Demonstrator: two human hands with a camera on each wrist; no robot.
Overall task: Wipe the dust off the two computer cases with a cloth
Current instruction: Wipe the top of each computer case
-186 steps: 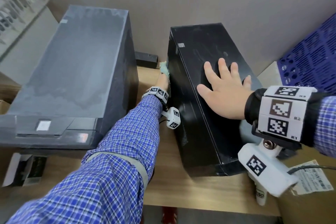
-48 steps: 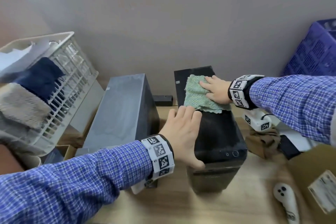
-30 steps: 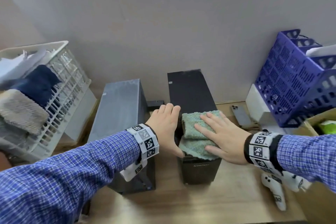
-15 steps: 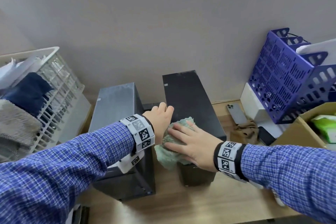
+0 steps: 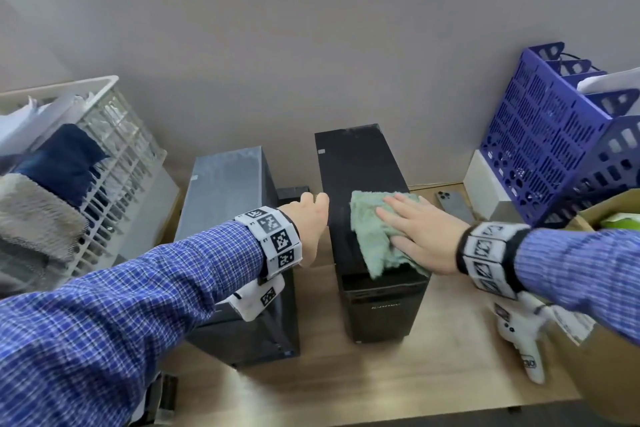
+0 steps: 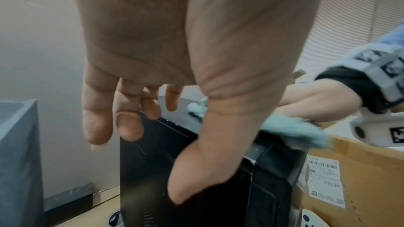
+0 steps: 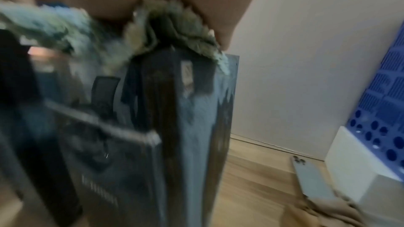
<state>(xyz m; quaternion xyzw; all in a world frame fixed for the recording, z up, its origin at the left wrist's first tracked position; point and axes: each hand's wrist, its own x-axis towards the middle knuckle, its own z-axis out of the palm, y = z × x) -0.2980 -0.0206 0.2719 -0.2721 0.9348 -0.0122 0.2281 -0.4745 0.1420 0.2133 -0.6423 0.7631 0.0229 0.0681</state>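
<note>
Two computer cases stand side by side on the wooden floor: a dusty grey case on the left and a black case on the right. A green cloth lies on the front half of the black case's top. My right hand presses flat on it with straight fingers. My left hand reaches into the gap between the cases, fingers straight, against the black case's upper left side. The left wrist view shows the left hand holding nothing. The right wrist view is blurred, with the cloth under the palm.
A white basket of clothes stands at the left. A blue crate sits on a white box at the right, with a phone on the floor beside it. A cardboard box is at the near right. A small black box lies behind the gap.
My right hand has slid the cloth from the black case's front left edge up onto its top and to the right. The left hand stays by the case's left side.
</note>
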